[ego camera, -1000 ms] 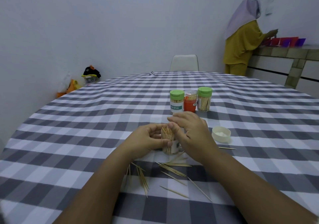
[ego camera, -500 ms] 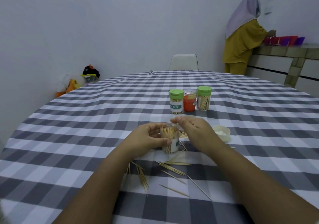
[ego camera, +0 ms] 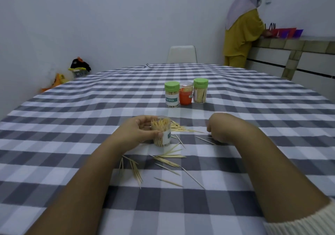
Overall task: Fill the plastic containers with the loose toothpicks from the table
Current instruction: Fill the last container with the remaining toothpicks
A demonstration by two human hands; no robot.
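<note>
Mid-refill: left hand [ego camera: 139, 133] wrapped around the open container [ego camera: 161, 133], fingers curled on it, upright on the surface. Right hand [ego camera: 217, 127] down among loose toothpicks [ego camera: 168, 162]; can't tell if pinching any. Next: probably grabbing a bunch and dropping it in.

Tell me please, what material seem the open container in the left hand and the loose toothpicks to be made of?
The open clear cylindrical container looks like glossy transparent plastic: the toothpicks inside show through its wall. The loose pale thin toothpicks on the table seem matte wood or bamboo, judging by their light tan colour; which one cannot be told.
</note>
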